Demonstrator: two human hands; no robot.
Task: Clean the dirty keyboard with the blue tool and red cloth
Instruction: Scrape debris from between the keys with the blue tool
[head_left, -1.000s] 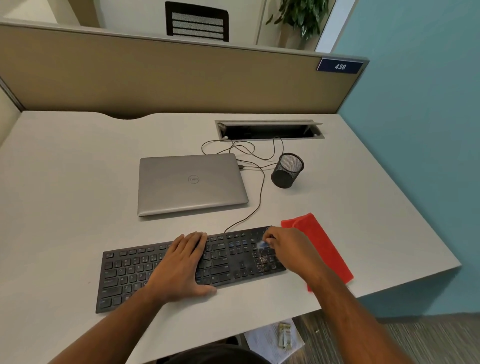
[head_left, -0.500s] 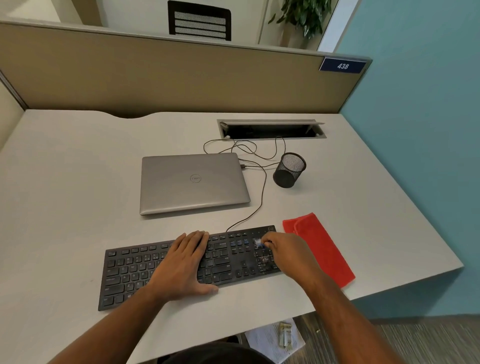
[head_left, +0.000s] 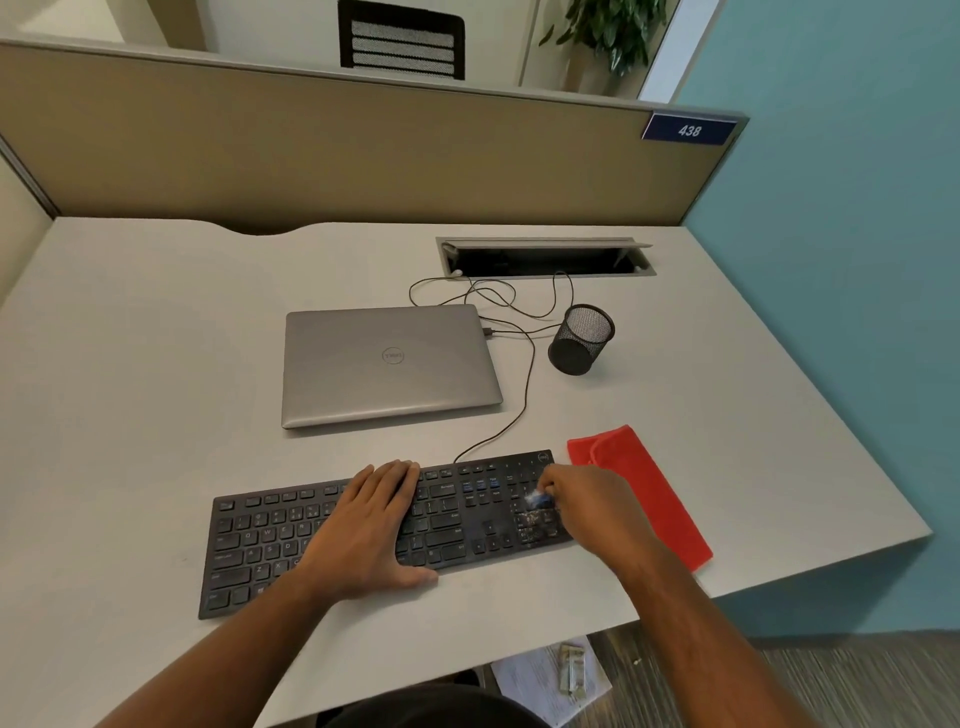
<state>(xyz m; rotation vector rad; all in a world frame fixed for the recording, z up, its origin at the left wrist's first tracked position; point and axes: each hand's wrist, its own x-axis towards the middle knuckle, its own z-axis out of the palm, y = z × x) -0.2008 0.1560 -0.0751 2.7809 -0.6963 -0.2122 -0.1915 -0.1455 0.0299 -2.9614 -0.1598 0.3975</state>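
A flat black full-size keyboard (head_left: 374, 530) lies along the near edge of the pale grey desk (head_left: 156, 364), tilted a little so its right end sits farther from the person. Pale specks of dirt show on the number pad at its right end. The right hand (head_left: 587, 506) hovers over that pad with its fingers curled round a small blue tool (head_left: 537, 500), whose blurred tip touches the keys. The left hand (head_left: 371, 525) rests flat on the middle of the keyboard, fingers straight and together, thumb on the desk at the front edge. A folded red cloth (head_left: 649, 493) lies just beside the keyboard's right end, partly under the right wrist. Behind the keyboard sits a closed silver laptop (head_left: 387, 364), and to its right a black mesh pen cup (head_left: 582, 340), with thin black cables (head_left: 524, 384) running to a cable slot (head_left: 545, 257) in the desk.
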